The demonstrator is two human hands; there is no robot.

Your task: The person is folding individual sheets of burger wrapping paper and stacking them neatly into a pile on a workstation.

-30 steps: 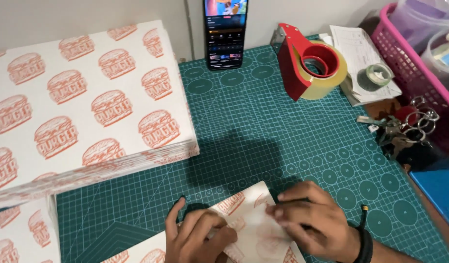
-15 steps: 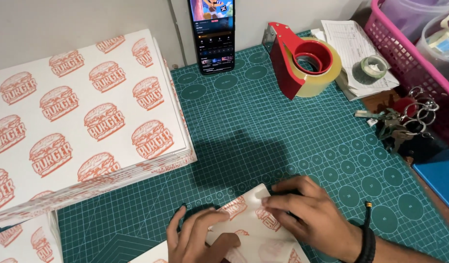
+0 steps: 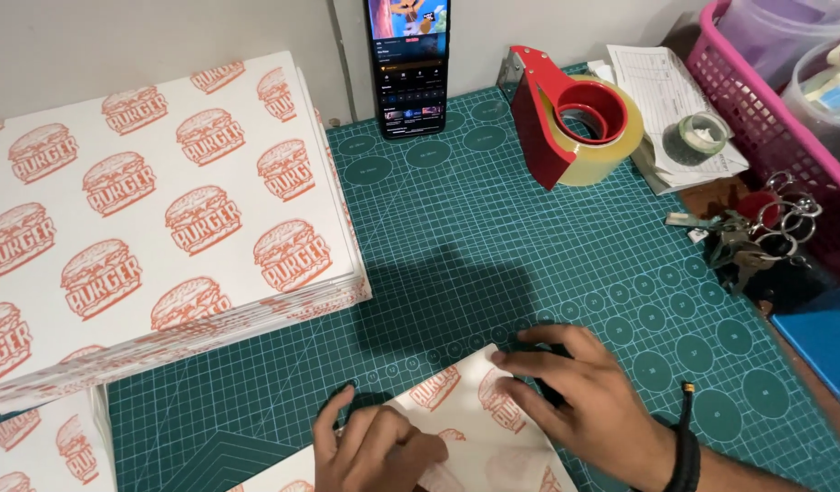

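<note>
There is one camera. It sits on the person's head and looks down and forward at a green cutting mat [image 3: 493,237]. It is close. The left hand [image 3: 374,446] and right hand [image 3: 579,405] sit at the bottom edge. Past the fingers, far up, a phone [image 3: 408,64] leans on the wall.

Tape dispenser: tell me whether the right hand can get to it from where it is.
Probably yes: the right hand rests on the folded paper, and only bare cutting mat lies between it and the tape dispenser.
</note>
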